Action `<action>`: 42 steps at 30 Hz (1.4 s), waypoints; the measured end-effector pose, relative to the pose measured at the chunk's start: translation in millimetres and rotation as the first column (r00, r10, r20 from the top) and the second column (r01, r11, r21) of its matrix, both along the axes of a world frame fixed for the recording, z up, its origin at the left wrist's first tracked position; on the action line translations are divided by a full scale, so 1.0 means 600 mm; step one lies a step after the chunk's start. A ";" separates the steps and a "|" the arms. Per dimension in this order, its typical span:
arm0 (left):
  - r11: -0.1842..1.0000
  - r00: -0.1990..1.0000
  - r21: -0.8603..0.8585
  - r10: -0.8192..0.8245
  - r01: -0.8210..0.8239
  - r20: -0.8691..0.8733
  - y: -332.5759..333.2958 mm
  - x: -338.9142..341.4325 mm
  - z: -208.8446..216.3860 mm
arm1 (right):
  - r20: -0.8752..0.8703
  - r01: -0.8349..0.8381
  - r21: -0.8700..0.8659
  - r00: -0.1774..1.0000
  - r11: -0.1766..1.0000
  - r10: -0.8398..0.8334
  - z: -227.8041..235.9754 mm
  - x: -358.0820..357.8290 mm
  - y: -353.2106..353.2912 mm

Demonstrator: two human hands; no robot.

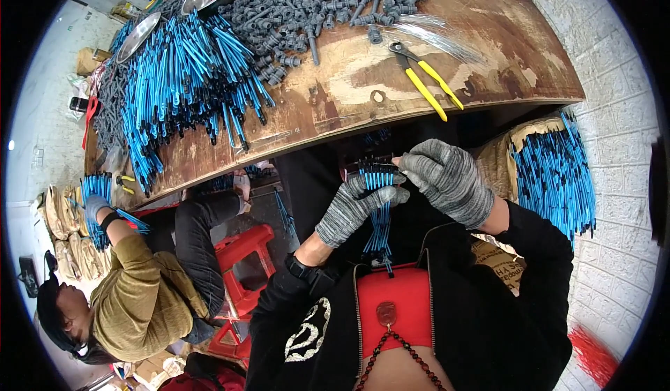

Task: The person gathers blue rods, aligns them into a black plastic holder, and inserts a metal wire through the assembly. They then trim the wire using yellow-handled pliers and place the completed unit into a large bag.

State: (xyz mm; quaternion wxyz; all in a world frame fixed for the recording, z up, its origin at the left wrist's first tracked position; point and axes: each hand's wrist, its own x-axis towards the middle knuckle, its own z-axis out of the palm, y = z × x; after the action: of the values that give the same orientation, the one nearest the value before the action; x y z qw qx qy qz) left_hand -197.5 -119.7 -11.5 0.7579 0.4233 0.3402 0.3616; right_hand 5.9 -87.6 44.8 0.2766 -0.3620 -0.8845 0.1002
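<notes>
My left hand [356, 209] wears a grey knit glove and is closed round a small bundle of thin blue rods [380, 227] with black ends. The bundle's upper black tips are fanned out in a row above the fingers, and its lower end reaches down in front of my chest. Right beside those tips, my right hand [450, 182], in a matching glove with a bare fingertip showing, is pinched closed. What looks like a thin wire [386, 164] runs from its fingertips to the black tips.
On the wooden table [335, 91] lie yellow-handled pliers [426, 77], loose clear wires [440, 39], a heap of grey plastic parts [307, 4] and a big pile of blue rods [185, 77]. A sack of rods [555, 175] stands at right. At left sits a co-worker [146, 286] near a red stool [244, 258].
</notes>
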 end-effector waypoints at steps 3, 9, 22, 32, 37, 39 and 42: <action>1.000 1.000 -0.008 -0.003 0.003 0.001 0.000 0.005 -0.002 | -0.043 0.006 -0.046 0.999 0.999 -0.008 0.000 0.002 -0.002; 0.999 0.998 0.035 -0.010 0.012 -0.055 0.009 0.004 -0.001 | -0.129 0.031 -0.046 0.991 0.998 -0.037 -0.014 -0.007 0.007; 0.997 0.997 0.053 -0.054 0.056 -0.048 0.007 0.003 -0.002 | -0.210 -0.014 -0.100 0.978 0.995 -0.007 -0.028 -0.011 0.002; 0.993 0.997 0.111 -0.045 0.052 -0.062 0.003 0.002 -0.004 | -0.337 -0.080 -0.184 0.942 0.980 0.013 -0.023 -0.020 -0.003; 0.994 0.997 0.111 0.004 0.005 -0.080 0.000 0.000 0.003 | -0.354 -0.089 -0.210 0.935 0.974 0.009 -0.031 -0.024 -0.008; 0.996 0.998 0.086 -0.014 0.020 -0.069 0.002 0.001 0.006 | -0.338 -0.073 -0.175 0.941 0.982 0.010 -0.023 -0.027 -0.005; 0.988 0.991 0.152 0.011 0.010 -0.134 0.001 0.002 0.005 | -0.300 -0.026 -0.098 0.954 0.995 -0.005 -0.008 -0.032 0.000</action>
State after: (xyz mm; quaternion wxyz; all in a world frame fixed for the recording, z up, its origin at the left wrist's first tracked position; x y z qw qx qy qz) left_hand -196.3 -118.9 -8.5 0.6986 0.5032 0.3621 0.3574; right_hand -13.5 -87.7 39.9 0.3883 -0.3516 -0.8280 0.2000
